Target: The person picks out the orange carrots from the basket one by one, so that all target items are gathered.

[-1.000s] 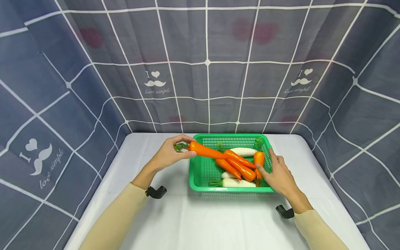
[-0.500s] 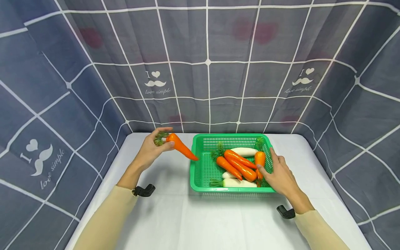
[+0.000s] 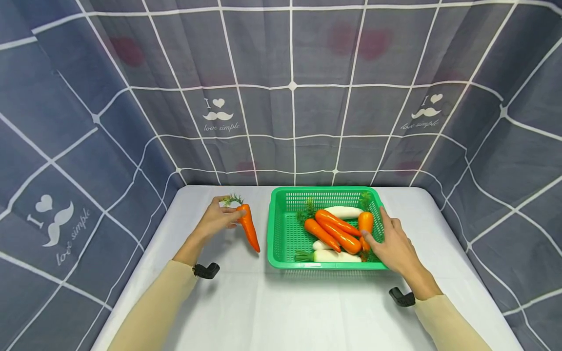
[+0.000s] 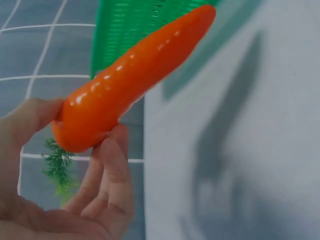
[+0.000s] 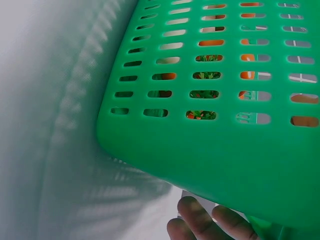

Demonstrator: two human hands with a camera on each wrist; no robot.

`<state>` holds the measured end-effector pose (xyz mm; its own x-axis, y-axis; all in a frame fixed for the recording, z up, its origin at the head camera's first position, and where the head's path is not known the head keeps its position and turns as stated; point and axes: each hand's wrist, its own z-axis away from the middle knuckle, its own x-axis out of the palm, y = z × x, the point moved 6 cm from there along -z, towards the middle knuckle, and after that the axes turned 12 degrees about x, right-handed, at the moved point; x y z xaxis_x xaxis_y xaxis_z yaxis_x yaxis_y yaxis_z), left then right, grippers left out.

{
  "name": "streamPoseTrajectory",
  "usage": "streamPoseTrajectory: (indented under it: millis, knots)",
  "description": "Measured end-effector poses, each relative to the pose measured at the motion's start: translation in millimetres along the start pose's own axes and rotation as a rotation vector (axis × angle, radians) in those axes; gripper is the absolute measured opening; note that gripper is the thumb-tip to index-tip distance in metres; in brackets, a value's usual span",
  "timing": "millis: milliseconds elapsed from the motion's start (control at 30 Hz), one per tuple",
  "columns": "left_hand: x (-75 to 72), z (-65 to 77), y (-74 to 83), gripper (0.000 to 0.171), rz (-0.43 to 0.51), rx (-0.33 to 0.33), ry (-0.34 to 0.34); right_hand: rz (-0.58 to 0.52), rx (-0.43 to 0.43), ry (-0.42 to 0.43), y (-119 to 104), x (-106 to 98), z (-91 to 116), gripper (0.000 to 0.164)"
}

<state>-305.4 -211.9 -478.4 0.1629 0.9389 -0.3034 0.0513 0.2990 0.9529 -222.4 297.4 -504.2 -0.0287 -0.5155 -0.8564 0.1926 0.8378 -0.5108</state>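
1 glossy orange tapered carrot (image 3: 249, 229) with feathery green leaves (image 3: 232, 199): held above the table, just left of the basket, broad end up, tip slanted down. The leaves are partly masked by the carrot's broad end in the left wrist view.

1 left hand (image 3: 215, 218), bare: part-closed, the carrot's broad end pinched between thumb and fingertips; some fingers are hidden behind the carrot in the head view.

1 rectangular green perforated plastic basket (image 3: 307, 266): set on the table, its right end partly covered by the right hand, its wall cut off by the right wrist view.

1 right hand (image 3: 395, 247), bare: placed at the basket's right rim, thumb extended inward; whether the rim is gripped or merely touched cannot be told. Only a few fingertips are shown in the right wrist view.

Basket contents: at least 4 orange plastic-looking carrots (image 3: 347, 241), overlapped; 3 white elongated radishes (image 3: 337, 257), the 3rd mostly covered by carrots. Only fragments can be glimpsed through the slots in the right wrist view.

1 white-covered table (image 3: 307, 312): near edge cut off.

1 grey-blue fabric curtain (image 3: 316, 112), white-gridded: cut off at the top.

2 beige sleeves (image 3: 153, 307): cut off below.
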Motion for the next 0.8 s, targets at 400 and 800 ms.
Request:
streamPoseTrajectory:
  millis: [400,800]
  knots:
    - [8.5,-14.9,-24.4,0.103,-0.116,-0.040,-0.068,-0.008,-0.005,0.002,0,1,-1,0.108]
    - [32.9,-17.6,-28.3,0.086,-0.385,0.086,-0.119,-0.011,-0.006,0.003,1,3,-2,0.108]
